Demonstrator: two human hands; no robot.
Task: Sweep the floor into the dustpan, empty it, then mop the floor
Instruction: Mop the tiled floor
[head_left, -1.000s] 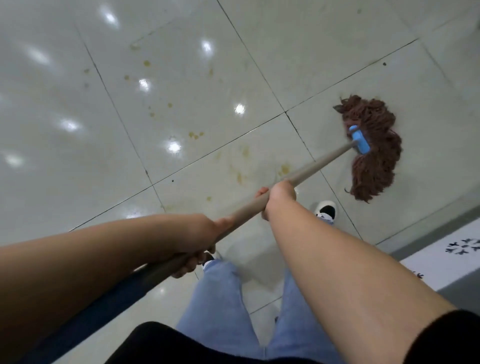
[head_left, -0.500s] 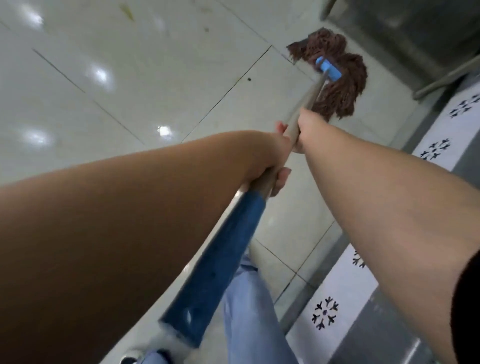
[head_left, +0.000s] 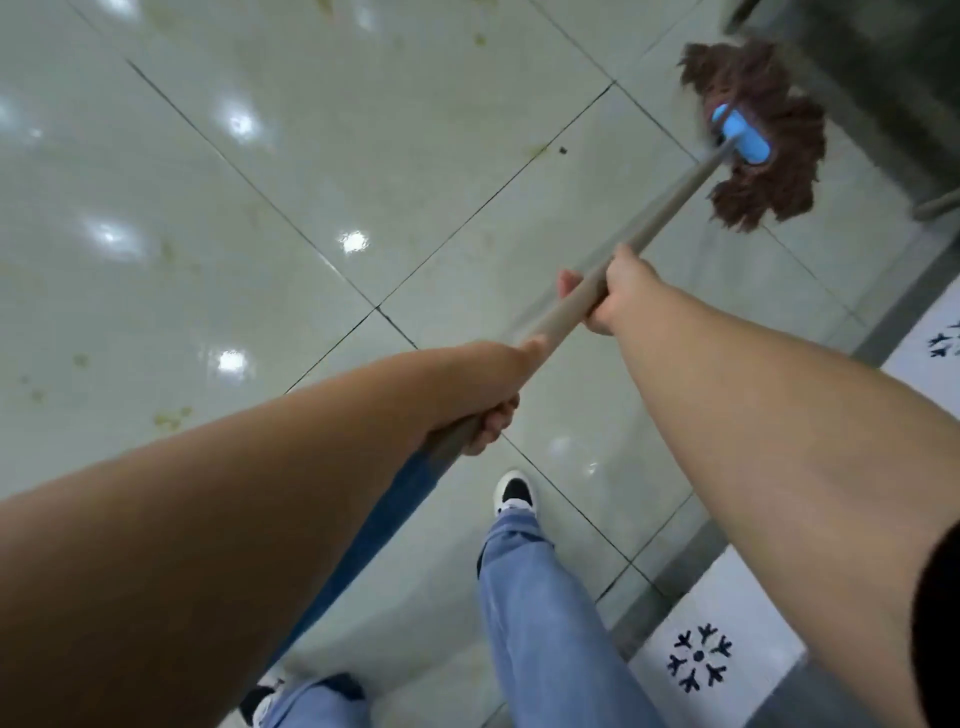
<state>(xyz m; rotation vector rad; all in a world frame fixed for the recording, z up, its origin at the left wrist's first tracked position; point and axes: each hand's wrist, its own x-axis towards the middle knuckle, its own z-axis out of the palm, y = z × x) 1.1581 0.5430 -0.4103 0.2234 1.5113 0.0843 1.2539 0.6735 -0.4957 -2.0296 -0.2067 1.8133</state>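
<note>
Mop head (head_left: 758, 130) on the floor (head_left: 260, 182) at far right, handle (head_left: 670, 213) running back to the right hand (head_left: 613, 296), left hand (head_left: 488, 389) behind it, patterned strip (head_left: 727, 639) along the right edge, shoe (head_left: 514, 493) below the hands.

I have only one view, from the camera on the person's head. It looks steeply down and forward, close over both arms, at the floor (head_left: 322, 171) ahead.

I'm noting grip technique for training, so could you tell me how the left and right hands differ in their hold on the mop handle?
The right hand sits farther down the mop handle, nearer the brown mop head; the left hand sits higher, just below the blue section. The left hand's curled fingers show underneath, while the right hand shows mostly its back. Both are closed around the handle.
</note>
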